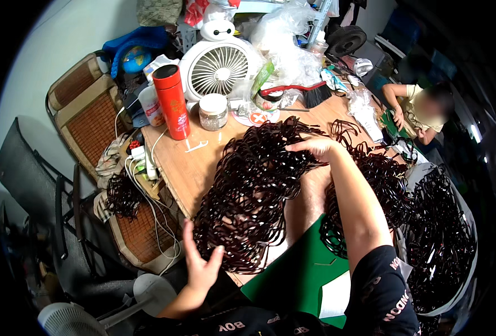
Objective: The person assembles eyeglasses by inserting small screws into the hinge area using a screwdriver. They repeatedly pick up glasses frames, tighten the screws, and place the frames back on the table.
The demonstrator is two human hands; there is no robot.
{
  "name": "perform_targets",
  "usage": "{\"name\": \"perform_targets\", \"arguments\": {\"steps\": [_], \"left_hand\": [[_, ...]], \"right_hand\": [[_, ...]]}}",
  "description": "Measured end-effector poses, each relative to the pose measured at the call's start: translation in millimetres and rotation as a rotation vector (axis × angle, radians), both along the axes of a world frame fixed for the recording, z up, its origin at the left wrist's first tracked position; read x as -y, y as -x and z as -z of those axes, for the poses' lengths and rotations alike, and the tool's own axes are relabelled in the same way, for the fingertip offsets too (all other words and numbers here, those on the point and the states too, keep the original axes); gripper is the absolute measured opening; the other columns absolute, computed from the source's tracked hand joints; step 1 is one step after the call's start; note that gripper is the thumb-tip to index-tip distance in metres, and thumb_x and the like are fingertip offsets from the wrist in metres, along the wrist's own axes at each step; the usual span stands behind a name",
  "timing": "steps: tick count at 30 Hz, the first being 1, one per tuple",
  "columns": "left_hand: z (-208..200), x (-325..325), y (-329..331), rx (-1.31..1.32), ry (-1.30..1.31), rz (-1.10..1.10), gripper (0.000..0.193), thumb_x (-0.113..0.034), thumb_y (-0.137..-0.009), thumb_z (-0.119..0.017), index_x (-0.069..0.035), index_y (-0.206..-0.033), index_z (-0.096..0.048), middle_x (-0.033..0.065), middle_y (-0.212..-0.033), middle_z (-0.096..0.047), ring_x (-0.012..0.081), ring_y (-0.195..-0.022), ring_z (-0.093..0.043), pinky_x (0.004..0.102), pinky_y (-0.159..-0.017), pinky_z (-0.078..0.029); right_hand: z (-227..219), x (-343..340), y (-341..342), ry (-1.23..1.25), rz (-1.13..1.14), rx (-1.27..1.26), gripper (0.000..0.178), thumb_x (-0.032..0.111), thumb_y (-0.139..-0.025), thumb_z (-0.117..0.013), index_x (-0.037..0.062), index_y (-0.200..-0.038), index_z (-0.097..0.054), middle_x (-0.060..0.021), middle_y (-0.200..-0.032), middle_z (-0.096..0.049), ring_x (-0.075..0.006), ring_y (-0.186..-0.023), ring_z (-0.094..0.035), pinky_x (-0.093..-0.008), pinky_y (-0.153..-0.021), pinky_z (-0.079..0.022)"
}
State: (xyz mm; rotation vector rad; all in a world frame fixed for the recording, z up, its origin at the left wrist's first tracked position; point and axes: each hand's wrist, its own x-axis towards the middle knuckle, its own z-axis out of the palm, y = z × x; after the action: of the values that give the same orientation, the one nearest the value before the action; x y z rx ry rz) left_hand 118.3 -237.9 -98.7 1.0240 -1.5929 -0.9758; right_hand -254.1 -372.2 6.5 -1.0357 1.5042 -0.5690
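A large tangled bundle of thin, glossy dark brown-red loops (248, 196) extends over the wooden table between my hands. My right hand (318, 148) reaches across to its far right end, fingers closed on the strands there and partly hidden among them. At the bundle's near left end is my left hand (202, 269), its thumb and fingers spread apart against the edge of the loops. A second heap of the same loops (376, 182) lies on the table beyond my right forearm. What the loops are exactly, I cannot tell.
A red flask (171, 103), a lidded glass jar (213, 112) and a white fan (221, 73) stand at the back left. To the right, a pale sack (465, 235) holds more loops. Green cloth (284, 274) covers the near side. Another person (421, 112) sits at the far right.
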Motion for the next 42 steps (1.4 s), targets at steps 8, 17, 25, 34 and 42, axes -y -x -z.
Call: {"name": "perform_targets", "arguments": {"steps": [8,17,25,34,42], "left_hand": [[6.7,-23.8,-51.2,-0.788,-0.873,-0.039,0.054,-0.011,-0.084,-0.058,-0.010,-0.132,-0.033,0.0046,-0.121,-0.049,0.0191,-0.109,-0.048,0.0337,-0.090,-0.041],[34.6,-3.7,-62.3,-0.913,-0.948,0.160,0.046,-0.008,-0.078,-0.049,-0.011,-0.124,-0.044,0.0099,-0.114,-0.055,0.0266,-0.103,-0.056,0.0414,-0.087,-0.048],[-36.9,-71.2,-92.0,-0.718,-0.947,0.172,0.046,-0.032,-0.085,-0.046,-0.003,-0.119,-0.050,0.0132,-0.118,-0.055,0.0266,-0.106,-0.054,0.0418,-0.090,-0.045],[-217.5,-38.6,174.9,-0.316,-0.402,1.207,0.048,-0.030,-0.083,-0.049,-0.002,-0.122,-0.047,0.0133,-0.120,-0.053,0.0263,-0.109,-0.051,0.0407,-0.092,-0.042],[-252.0,-258.1,382.5,-0.217,-0.259,1.847,0.052,-0.029,-0.081,-0.051,-0.002,-0.124,-0.044,0.0133,-0.123,-0.050,0.0260,-0.112,-0.049,0.0398,-0.094,-0.039]], "right_hand": [[9.4,-14.0,-40.4,-0.163,0.034,0.288,0.061,0.053,-0.077,-0.062,0.0078,-0.117,-0.056,-0.0076,-0.110,-0.061,-0.0183,-0.098,-0.059,-0.0365,-0.087,-0.047],[24.0,-21.6,-72.6,-0.259,-0.080,0.472,0.067,0.054,-0.076,-0.061,0.0069,-0.123,-0.052,-0.0052,-0.118,-0.058,-0.0177,-0.104,-0.057,-0.0321,-0.092,-0.042],[11.4,-110.8,-123.3,-0.138,-0.211,0.577,0.088,0.074,-0.068,-0.053,0.0162,-0.133,-0.042,-0.0071,-0.140,-0.037,-0.0225,-0.130,-0.029,-0.0425,-0.105,-0.019],[-75.1,-264.0,-106.0,0.409,0.092,0.290,0.097,0.071,-0.070,-0.055,0.0079,-0.139,-0.028,-0.0130,-0.149,-0.011,-0.0244,-0.138,-0.003,-0.0391,-0.109,-0.007],[-79.6,-558.3,-131.3,0.682,0.757,-0.040,0.091,0.067,-0.070,-0.059,-0.0055,-0.123,-0.047,-0.0201,-0.127,-0.047,-0.0273,-0.118,-0.044,-0.0345,-0.096,-0.037]]}}
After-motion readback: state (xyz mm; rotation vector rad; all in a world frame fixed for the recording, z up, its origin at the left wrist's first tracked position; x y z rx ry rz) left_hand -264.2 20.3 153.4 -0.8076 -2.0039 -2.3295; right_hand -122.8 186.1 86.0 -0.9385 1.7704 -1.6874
